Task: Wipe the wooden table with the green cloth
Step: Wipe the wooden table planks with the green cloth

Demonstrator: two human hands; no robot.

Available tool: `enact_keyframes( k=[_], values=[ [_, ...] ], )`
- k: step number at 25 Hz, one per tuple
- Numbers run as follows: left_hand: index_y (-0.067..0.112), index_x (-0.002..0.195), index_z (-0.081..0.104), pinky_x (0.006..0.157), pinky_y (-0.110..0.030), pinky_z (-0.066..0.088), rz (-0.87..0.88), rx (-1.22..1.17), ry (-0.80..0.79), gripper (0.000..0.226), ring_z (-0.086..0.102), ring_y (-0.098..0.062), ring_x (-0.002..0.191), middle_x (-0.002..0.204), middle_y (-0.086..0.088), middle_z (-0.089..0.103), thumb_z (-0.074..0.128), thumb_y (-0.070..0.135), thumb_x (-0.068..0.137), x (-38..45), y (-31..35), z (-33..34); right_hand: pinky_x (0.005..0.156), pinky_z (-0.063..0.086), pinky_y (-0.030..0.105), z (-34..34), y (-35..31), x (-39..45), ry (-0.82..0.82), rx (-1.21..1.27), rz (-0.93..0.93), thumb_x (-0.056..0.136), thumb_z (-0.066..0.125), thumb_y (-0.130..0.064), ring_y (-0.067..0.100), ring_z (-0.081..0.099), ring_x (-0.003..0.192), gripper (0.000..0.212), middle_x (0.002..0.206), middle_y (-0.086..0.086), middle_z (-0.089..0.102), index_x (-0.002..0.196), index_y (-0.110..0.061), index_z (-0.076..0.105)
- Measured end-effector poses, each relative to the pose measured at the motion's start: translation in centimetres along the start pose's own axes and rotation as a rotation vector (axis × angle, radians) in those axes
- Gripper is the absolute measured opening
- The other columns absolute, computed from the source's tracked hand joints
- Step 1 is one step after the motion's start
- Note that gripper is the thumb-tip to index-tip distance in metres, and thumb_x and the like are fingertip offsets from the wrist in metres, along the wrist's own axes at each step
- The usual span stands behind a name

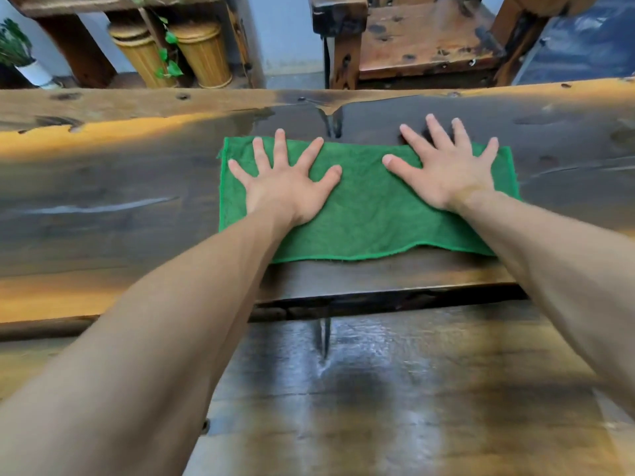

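The wooden table (103,207) is a thick dark slab with a glossy surface, knots and uneven orange edges. The green cloth (367,207) is a soft, fuzzy rectangle that lies flat in the middle of the slab. The left hand (288,187) presses on its left part with straight, spread fingers. The right hand (446,170) presses likewise on the right part, and its fingertips reach past the far edge onto the wood.
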State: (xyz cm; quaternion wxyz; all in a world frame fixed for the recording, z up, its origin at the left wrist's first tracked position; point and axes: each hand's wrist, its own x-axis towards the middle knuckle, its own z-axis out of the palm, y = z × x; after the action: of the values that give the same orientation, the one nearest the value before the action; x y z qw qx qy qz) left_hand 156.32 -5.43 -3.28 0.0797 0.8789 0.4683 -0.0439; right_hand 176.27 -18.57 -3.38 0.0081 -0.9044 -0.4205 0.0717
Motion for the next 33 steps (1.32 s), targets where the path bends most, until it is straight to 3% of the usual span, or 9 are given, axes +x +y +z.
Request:
enact_keyframes(
  k=[8, 13, 16, 22, 33],
  values=[
    [0.06, 0.152, 0.008, 0.11, -0.078, -0.01, -0.022, -0.001, 0.013, 0.068, -0.015, -0.037, 0.153, 0.17, 0.0, -0.011, 0.017, 0.083, 0.089, 10.8, 1.3, -1.3, 0.114, -0.002, 0.075, -1.0, 0.0, 10.9, 0.016, 0.015, 0.002, 0.078, 0.012, -0.095, 0.026, -0.003, 0.156, 0.084, 0.17, -0.011, 0.0, 0.154, -0.058, 0.007],
    [0.056, 0.152, 0.019, 0.111, -0.077, -0.008, -0.019, 0.006, 0.064, 0.066, 0.003, -0.037, 0.155, 0.169, -0.004, 0.01, 0.019, 0.079, 0.09, 13.0, 1.7, -1.2, 0.114, -0.001, 0.075, -0.5, 0.4, 13.0, 0.062, 0.014, 0.035, 0.078, 0.014, -0.094, 0.029, 0.0, 0.156, 0.087, 0.17, -0.009, 0.003, 0.155, -0.054, 0.009],
    [0.057, 0.153, 0.014, 0.112, -0.075, -0.008, -0.004, 0.007, 0.056, 0.065, -0.001, -0.037, 0.155, 0.17, -0.003, 0.005, 0.017, 0.078, 0.092, 12.6, 1.6, -1.1, 0.113, -0.004, 0.075, -0.3, 0.4, 12.3, 0.083, 0.019, 0.028, 0.081, 0.015, -0.092, 0.029, -0.008, 0.155, 0.085, 0.17, -0.008, -0.005, 0.155, -0.054, 0.003],
    [0.058, 0.153, -0.001, 0.111, -0.076, -0.009, 0.006, -0.006, -0.001, 0.067, -0.012, -0.039, 0.153, 0.168, 0.001, -0.017, 0.014, 0.079, 0.092, 8.9, 2.0, -0.6, 0.107, -0.009, 0.081, 0.0, 0.1, 8.1, 0.094, 0.024, 0.064, 0.085, 0.02, -0.087, 0.035, -0.023, 0.151, 0.083, 0.165, -0.004, -0.028, 0.153, -0.053, -0.014],
    [0.054, 0.153, -0.014, 0.113, -0.075, -0.006, 0.069, 0.029, -0.03, 0.076, -0.016, -0.039, 0.153, 0.166, -0.001, -0.027, 0.008, 0.084, 0.087, -9.7, 2.2, 2.1, 0.11, -0.003, 0.079, 1.5, 2.5, -10.6, 0.028, 0.039, 0.008, 0.086, 0.017, -0.086, 0.027, -0.022, 0.153, 0.088, 0.164, -0.002, -0.03, 0.154, -0.044, -0.021]
  ],
)
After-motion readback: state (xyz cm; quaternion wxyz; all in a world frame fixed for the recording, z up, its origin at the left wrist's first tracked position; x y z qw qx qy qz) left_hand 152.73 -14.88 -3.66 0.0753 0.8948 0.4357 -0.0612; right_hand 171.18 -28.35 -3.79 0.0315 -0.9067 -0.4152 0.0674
